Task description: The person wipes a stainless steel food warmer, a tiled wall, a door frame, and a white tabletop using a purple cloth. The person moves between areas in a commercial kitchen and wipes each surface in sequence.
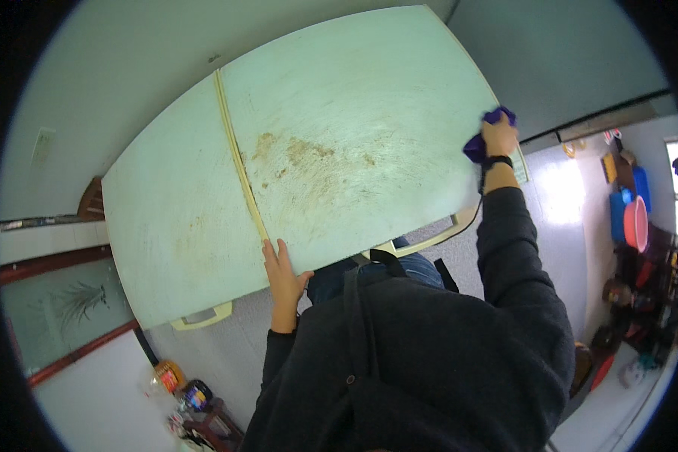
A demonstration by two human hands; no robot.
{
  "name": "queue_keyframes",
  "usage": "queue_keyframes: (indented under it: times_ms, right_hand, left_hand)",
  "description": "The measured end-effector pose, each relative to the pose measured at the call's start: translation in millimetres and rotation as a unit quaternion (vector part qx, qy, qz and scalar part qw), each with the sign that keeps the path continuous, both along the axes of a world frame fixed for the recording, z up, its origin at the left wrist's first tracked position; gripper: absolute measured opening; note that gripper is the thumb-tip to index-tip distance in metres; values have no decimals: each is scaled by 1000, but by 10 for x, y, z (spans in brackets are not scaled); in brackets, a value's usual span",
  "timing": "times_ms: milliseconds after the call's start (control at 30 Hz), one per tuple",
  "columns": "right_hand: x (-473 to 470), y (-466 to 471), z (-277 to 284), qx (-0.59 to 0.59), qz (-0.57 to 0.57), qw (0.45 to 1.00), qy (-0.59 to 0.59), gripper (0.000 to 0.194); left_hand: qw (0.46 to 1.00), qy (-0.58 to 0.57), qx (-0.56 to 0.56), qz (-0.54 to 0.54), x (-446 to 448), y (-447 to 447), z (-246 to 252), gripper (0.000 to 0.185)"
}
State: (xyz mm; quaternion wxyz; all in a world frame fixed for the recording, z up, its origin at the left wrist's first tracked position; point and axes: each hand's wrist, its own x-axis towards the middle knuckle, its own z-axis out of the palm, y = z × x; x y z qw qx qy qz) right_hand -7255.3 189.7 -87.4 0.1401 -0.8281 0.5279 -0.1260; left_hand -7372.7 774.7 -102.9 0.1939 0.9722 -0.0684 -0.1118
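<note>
Before me lies a large pale green panel [361, 73], split by a cream strip [237, 158] and resembling a two-door refrigerator front. Brown stains [305, 152] and scuffs mark the middle of its larger section. My right hand [500, 138] grips a bunched purple cloth [476, 148] against the panel's right edge; a dark band circles that wrist. With fingers apart, my left hand [282, 277] rests on the near edge, its fingertips at the lower end of the strip. Cream handles [435, 240] project along the near edge, one on each section.
Bottles [169, 377] stand at the lower left, near a glass panel [62, 305] in a reddish-brown frame. A brown wooden piece [92, 199] shows beyond the left edge. Far right, a pink basin [635, 224] sits beside blue containers [620, 214].
</note>
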Motion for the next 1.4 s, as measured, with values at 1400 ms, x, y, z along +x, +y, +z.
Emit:
queue_keyframes:
  times_ms: [1400]
  right_hand:
    - [984, 2916, 182, 30, 874, 484, 36, 49]
  left_hand:
    - [989, 62, -75, 115, 41, -262, 122, 111]
